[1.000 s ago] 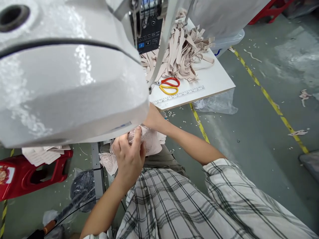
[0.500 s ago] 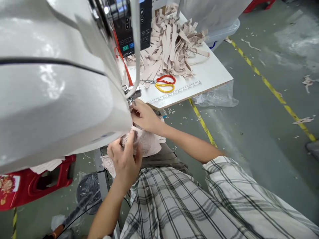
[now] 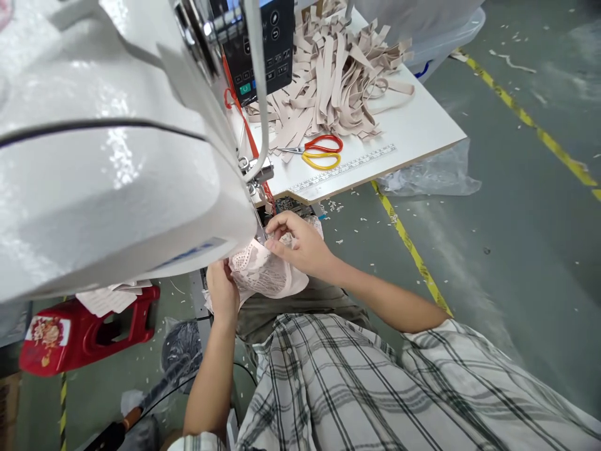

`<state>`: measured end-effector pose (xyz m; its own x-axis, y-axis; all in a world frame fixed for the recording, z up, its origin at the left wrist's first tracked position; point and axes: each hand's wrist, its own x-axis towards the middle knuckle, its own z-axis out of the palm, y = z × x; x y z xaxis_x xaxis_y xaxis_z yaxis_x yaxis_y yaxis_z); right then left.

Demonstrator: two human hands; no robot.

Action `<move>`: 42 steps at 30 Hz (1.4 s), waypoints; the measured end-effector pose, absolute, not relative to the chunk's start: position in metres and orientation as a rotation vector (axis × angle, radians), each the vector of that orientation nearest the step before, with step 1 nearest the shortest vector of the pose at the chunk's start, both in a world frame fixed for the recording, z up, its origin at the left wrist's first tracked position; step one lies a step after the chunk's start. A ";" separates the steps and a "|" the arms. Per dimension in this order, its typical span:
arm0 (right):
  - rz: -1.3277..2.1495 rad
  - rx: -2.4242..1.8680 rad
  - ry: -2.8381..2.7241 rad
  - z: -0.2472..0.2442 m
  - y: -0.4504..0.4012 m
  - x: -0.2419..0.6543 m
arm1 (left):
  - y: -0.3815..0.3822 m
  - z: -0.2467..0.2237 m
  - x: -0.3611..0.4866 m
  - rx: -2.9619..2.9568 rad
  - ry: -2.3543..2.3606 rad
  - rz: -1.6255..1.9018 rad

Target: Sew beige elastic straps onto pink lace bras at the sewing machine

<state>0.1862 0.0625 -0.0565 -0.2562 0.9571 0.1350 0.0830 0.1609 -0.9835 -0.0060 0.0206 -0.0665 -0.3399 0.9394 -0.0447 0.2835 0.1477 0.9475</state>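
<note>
A pale pink lace garment (image 3: 270, 275) with a scalloped, cup-like edge lies across my lap, just below the head of a white sewing machine (image 3: 141, 207). My right hand (image 3: 300, 245) pinches its upper edge between thumb and fingertips, close beside the machine's needle area. On the near side, my left hand (image 3: 222, 289) grips the garment's left edge, its fingertips partly hidden under the machine head. The presser foot and needle are mostly covered by the machine and my right fingers.
Scissors (image 3: 322, 152) with red and yellow handles lie on the white table (image 3: 422, 128), near a printed ruler scale (image 3: 345, 168) and a heap of beige fabric strips (image 3: 333, 81). A black control panel (image 3: 265, 56) stands behind. A red stool (image 3: 89, 332) holding papers is at left.
My right hand has drawn back from under the needle area toward me. My left hand has shifted down and left, its fingers now closed on the garment's edge. The lace is more exposed.
</note>
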 end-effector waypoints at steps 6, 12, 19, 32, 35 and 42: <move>1.193 -1.045 -1.569 -0.051 0.061 0.183 | 0.020 -0.045 0.006 0.904 1.827 1.576; 1.253 -1.091 -1.567 -0.046 0.061 0.183 | 0.020 -0.040 0.007 0.942 1.701 1.632; 1.266 -1.126 -1.537 -0.045 0.056 0.184 | 0.016 -0.046 0.003 1.124 1.728 1.672; 1.353 -1.205 -1.433 -0.049 0.055 0.174 | -0.002 -0.033 0.003 1.225 1.740 1.485; 1.605 -1.113 -1.372 -0.046 0.050 0.190 | -0.020 -0.032 0.004 1.197 1.658 1.309; 1.851 -1.075 -1.316 -0.041 0.019 0.225 | -0.022 -0.045 0.018 0.775 1.211 0.834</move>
<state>0.2249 0.0187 -0.0409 -0.4778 0.8385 -0.2620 -0.0282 -0.3127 -0.9494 0.0177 -0.0220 -0.0455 0.1458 0.8705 -0.4701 -0.1285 0.4878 0.8634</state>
